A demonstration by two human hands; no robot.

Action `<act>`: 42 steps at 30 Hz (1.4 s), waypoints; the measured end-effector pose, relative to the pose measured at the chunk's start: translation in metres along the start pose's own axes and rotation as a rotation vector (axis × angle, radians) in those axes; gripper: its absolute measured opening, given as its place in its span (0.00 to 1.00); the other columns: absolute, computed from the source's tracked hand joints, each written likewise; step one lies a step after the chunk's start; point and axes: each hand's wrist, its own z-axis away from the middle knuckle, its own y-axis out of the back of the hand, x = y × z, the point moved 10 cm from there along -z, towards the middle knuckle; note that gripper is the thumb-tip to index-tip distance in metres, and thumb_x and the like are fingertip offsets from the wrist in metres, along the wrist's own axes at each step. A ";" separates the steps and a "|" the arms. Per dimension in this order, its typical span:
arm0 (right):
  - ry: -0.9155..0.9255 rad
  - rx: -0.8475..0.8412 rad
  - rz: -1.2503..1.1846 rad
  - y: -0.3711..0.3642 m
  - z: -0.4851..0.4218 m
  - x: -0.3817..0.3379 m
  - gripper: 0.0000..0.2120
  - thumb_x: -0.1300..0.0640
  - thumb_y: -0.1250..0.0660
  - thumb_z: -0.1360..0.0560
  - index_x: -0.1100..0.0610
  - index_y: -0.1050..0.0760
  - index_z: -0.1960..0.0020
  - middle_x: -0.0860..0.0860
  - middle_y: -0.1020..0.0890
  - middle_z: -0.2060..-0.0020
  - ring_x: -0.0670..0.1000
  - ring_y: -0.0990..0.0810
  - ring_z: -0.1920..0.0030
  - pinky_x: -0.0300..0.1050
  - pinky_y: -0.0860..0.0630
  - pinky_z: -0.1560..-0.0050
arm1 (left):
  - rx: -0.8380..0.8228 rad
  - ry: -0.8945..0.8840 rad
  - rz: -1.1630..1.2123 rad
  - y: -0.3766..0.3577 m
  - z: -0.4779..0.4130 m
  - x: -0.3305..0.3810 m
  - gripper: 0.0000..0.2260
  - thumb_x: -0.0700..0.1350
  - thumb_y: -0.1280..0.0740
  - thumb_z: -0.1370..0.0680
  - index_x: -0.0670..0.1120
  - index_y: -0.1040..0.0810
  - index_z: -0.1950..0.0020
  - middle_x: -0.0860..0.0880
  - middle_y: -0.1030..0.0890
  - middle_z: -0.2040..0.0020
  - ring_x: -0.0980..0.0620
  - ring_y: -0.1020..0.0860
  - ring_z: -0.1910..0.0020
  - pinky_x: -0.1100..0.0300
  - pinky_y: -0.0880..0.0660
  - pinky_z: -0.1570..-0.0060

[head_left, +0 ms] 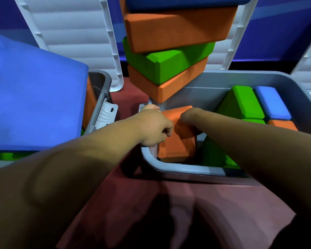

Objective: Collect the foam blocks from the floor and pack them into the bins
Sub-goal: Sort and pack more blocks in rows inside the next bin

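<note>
One big blue foam slab (34, 105) fills the left of your view, lying tilted over the left bin (99, 97), whose grey rim shows only at its right edge. An orange block stands inside that bin against the wall.

To the right is the right bin (187, 169), grey and open. Green block (241, 103) and blue block (271, 103) stand side by side, touching, at its far right side. More green and orange foam sits just nearer than these.

Two white lids (75, 33) lean upright against the far wall behind the bins. Between the lids rises a leaning stack (169, 51) at the right bin's far left corner: blue on top, then orange, green, orange.

Maroon floor (214, 212) runs between and in front of the bins.

Your left hand (151, 126) has its fingers curled against the left edge of the orange block (178, 142), just above the bin's near left rim. Your right hand (188, 115) is curled over the block's top. You grip it from both sides, and it stands on end inside the right bin's near left corner.
</note>
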 end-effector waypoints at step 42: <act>0.016 0.585 -0.971 0.148 0.134 0.138 0.38 0.41 0.23 0.42 0.61 0.25 0.39 0.56 0.31 0.38 0.59 0.19 0.52 0.61 0.16 0.67 | 0.293 0.166 0.342 0.080 -0.049 0.087 0.30 0.65 0.34 0.23 0.48 0.29 0.29 0.45 0.28 0.35 0.44 0.25 0.37 0.47 0.26 0.35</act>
